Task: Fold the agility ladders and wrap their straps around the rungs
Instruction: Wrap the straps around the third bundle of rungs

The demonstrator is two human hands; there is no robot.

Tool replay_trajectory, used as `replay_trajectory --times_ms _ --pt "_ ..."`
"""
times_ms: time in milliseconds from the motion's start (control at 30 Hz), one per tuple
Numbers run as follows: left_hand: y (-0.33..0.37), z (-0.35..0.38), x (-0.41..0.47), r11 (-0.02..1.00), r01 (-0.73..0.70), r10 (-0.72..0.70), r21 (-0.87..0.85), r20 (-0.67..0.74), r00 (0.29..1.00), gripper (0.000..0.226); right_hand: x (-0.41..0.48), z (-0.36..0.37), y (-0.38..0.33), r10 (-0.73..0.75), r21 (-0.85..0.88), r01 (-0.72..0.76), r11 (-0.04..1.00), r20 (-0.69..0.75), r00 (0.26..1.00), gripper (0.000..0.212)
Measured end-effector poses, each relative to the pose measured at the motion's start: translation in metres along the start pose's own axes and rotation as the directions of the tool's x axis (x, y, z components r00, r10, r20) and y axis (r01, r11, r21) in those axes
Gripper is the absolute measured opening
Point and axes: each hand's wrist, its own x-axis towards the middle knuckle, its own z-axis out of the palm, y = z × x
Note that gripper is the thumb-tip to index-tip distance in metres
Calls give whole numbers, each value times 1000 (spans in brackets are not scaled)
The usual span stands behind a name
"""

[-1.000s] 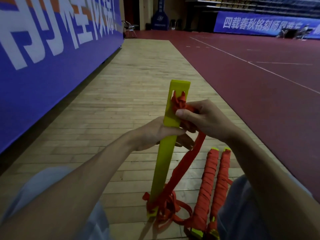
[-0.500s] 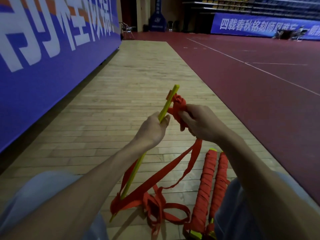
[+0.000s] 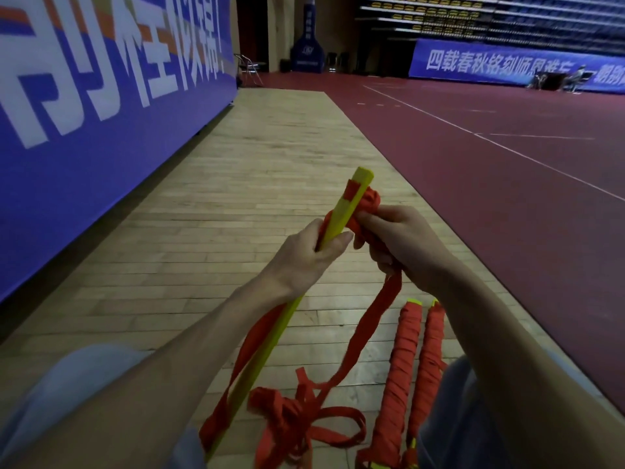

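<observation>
Head view: the folded ladder fills the middle of the frame. Its flat stack of yellow rungs [image 3: 263,353] slants from the lower centre up to a tip just above both hands. The left hand [image 3: 304,262] grips the stack about a third of the way down from the tip, fingers [image 3: 338,240] curled round its narrow edges. The right hand [image 3: 402,245] pinches a bunched turn of red strap [image 3: 368,333] against the stack near the tip, fingers [image 3: 378,218] closed on the cloth.

The rungs look like thin, stiff, light plastic, smooth enough for a wrap to slide along them. They are probably best held across the flat faces, just below the winding, so the stack cannot fan apart. The strap is soft, limp webbing that twists easily. It likely needs steady tension and a pinch close to the rungs, or each turn will slacken.

From the right hand the strap drops to a loose red tangle [image 3: 297,421] on the wooden floor [image 3: 236,198] at the bottom centre. At the lower right, 2 finished bundles [image 3: 402,367] lie side by side, wrapped red from end to end with yellow tips showing.
</observation>
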Motion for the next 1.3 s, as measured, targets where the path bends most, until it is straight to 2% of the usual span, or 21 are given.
replay_trajectory --times_ms 100,233,333,533,600,667,733,800,833,900,1000,1067,1133,1167,1233,1300 --pt "7 -6 -1 976 49 -35 -212 71 997 24 -1 -3 -1 50 91 -49 995 -13 999 24" --pt "11 -5 -7 920 84 -47 -383 105 993 29 -2 -2 0 50 112 -51 992 11 999 27" --pt "8 0 -9 923 127 -75 -364 152 986 25 -1 0 1 31 77 -33 996 26 999 27" --pt "3 5 0 921 131 -133 -368 21 991 20 -1 -5 0 13 87 -10 996 -32 999 22" --pt "-1 7 2 947 169 -192 -272 -60 980 19 -2 -1 1 20 1 -20 1000 -14 1000 24" --pt "-7 9 1 982 187 -189 -25 -186 964 21 -3 7 2 17 -74 -14 997 38 999 27" --pt "-9 15 -5 949 157 -102 273 -205 973 28 -4 18 4 13 -159 -5 987 48 999 21" --pt "-12 24 -11 814 62 0 577 -107 994 46 -3 32 11 2 -190 -16 982 -72 997 34" --pt "-13 27 -15 743 18 31 669 -60 998 53 -3 39 15 -15 -169 -14 986 -171 985 41" --pt "-13 28 -18 704 -4 31 710 -25 999 60 1 44 22 -44 -144 -3 990 -324 945 46" --pt "-12 27 -18 783 3 1 622 -7 1000 66 7 41 22 -23 -98 -18 995 -394 919 45" --pt "-8 27 -19 802 -23 42 596 -18 999 69 11 34 21 -9 -44 -9 999 -395 919 44" --pt "-4 23 -17 786 -52 120 616 -70 990 63 11 27 17 10 75 19 997 -367 930 43" --pt "-2 19 -15 804 -36 112 594 -92 989 55 10 24 16 10 138 40 990 -342 939 42" --pt "2 12 -11 932 41 -13 360 -79 997 39 7 18 11 -25 233 97 968 -291 956 40" --pt "5 9 -9 988 153 -153 11 51 987 25 5 14 8 -80 289 151 945 -243 967 38"
